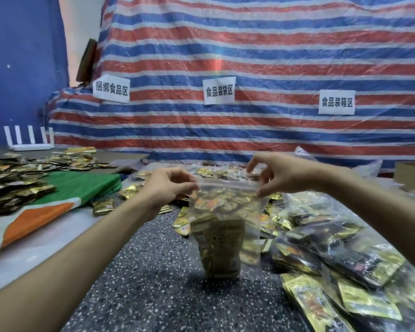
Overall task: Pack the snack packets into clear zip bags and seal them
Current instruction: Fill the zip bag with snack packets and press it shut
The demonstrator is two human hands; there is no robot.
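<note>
I hold a clear zip bag [225, 207] upright in front of me, over the speckled dark surface [153, 271]. A stack of gold snack packets [219, 248] sits in its bottom half. My left hand [170, 188] pinches the left end of the zip strip. My right hand [276, 173] pinches the right end with thumb and forefinger. The strip is stretched flat between both hands. Whether the zip is pressed closed along its length I cannot tell.
Filled clear bags of packets [340, 245] pile up at the right. Loose gold packets [17, 180] heap at the left on a green, orange and white cloth [70, 195]. More packets [216, 172] lie behind the bag. A striped tarp [249, 56] with paper signs hangs behind. A white router [30, 146] stands far left; a cardboard box [412, 173] at far right.
</note>
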